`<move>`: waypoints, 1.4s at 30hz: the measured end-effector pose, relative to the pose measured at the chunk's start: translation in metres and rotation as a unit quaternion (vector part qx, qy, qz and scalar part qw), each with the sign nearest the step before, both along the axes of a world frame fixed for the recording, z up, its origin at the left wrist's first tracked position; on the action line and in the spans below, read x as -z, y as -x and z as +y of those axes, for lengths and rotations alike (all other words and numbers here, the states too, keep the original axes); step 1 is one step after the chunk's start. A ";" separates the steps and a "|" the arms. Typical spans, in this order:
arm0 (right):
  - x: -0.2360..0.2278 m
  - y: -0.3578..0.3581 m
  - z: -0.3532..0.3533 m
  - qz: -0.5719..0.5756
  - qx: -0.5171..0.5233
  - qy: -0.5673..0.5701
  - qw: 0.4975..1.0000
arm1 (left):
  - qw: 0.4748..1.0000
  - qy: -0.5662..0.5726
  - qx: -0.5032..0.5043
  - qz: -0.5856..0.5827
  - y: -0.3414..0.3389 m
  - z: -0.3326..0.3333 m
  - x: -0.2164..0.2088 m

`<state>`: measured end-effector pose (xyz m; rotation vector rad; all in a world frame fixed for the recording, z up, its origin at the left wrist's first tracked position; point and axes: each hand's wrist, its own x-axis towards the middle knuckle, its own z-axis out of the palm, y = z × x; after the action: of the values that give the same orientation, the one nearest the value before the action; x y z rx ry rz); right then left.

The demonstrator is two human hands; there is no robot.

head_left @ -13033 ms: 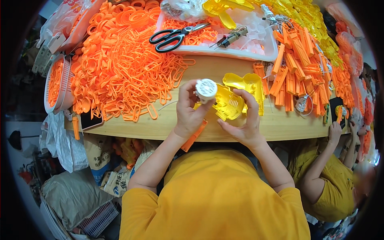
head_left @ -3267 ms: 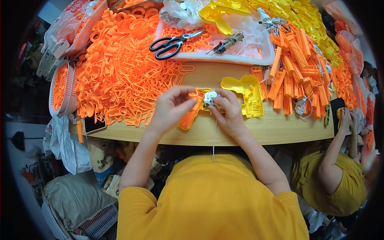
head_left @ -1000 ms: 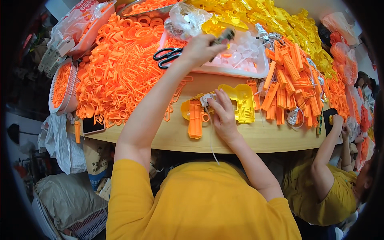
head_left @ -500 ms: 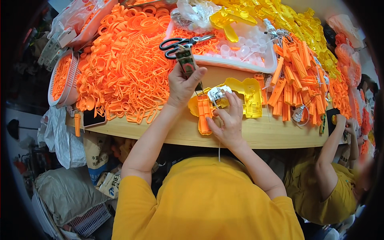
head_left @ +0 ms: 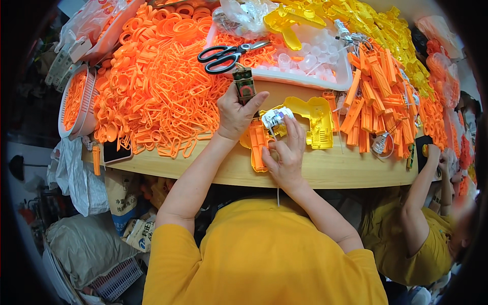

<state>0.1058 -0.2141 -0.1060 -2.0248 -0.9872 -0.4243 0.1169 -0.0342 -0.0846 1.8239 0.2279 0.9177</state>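
My left hand [head_left: 235, 113] is closed around a dark green patterned tool [head_left: 245, 85] with a thin lower end. It stands nearly upright over the top end of an orange plastic housing [head_left: 258, 145]; whether its tip touches is hidden. My right hand [head_left: 287, 155] presses a small white mechanism [head_left: 276, 118] with its fingertips, while the thumb rests by the orange housing. Beneath both pieces lies a yellow plastic shell half [head_left: 321, 122]. A thin pale cord [head_left: 278, 195] runs down below my right hand toward my shirt.
Orange clips and rings [head_left: 168, 81] are heaped at left. Black-handled scissors [head_left: 229, 56] lie beside a white tray [head_left: 305, 81] of clear caps. Orange housings [head_left: 373, 96] and yellow parts [head_left: 386, 40] pile up at right. A phone [head_left: 117, 151] lies at the left edge; a co-worker's arm [head_left: 419, 185] is at right.
My left hand has brought the green tool slightly right and down, more upright over the orange housing. My right hand keeps its hold, shifted only a little.
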 end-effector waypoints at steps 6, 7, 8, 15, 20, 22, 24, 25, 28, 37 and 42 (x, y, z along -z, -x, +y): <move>-0.001 -0.001 0.001 0.001 0.003 -0.002 1.000 | 0.999 0.021 -0.018 0.023 0.001 -0.001 -0.005; -0.001 -0.001 0.001 0.001 0.003 -0.003 1.000 | 0.999 -0.031 -0.004 0.024 0.000 -0.003 -0.012; -0.001 -0.002 0.001 0.000 0.003 -0.005 1.000 | 0.996 -0.083 0.011 0.025 -0.001 -0.005 -0.020; -0.002 -0.002 -0.001 0.004 0.019 0.015 1.000 | 0.932 -0.312 0.121 0.138 -0.072 -0.018 -0.110; -0.004 0.002 0.001 -0.011 0.003 0.010 1.000 | 0.835 -0.444 0.127 0.298 -0.137 -0.017 -0.097; -0.005 0.003 0.001 -0.013 0.005 0.012 1.000 | 0.854 -0.426 0.118 0.275 -0.140 -0.019 -0.083; -0.002 0.003 0.002 -0.008 -0.001 0.007 1.000 | 0.892 -0.375 0.090 0.237 -0.136 -0.017 -0.069; -0.001 0.001 0.001 -0.007 0.002 0.006 1.000 | 0.891 -0.376 0.093 0.237 -0.130 -0.017 -0.069; -0.001 0.001 0.000 0.001 0.002 0.002 1.000 | 0.905 -0.417 0.010 0.085 -0.098 0.015 -0.074; -0.003 -0.001 0.026 -0.002 0.025 0.014 1.000 | 0.850 -0.345 0.026 0.397 -0.041 0.101 -0.113; -0.009 0.010 0.028 -0.019 0.027 -0.022 0.999 | 0.816 -0.433 -0.008 0.383 -0.030 0.096 -0.117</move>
<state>0.0958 -0.1865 -0.0970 -2.0132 -0.9392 -0.5101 0.1465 0.0618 0.0327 3.0075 0.3536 0.2013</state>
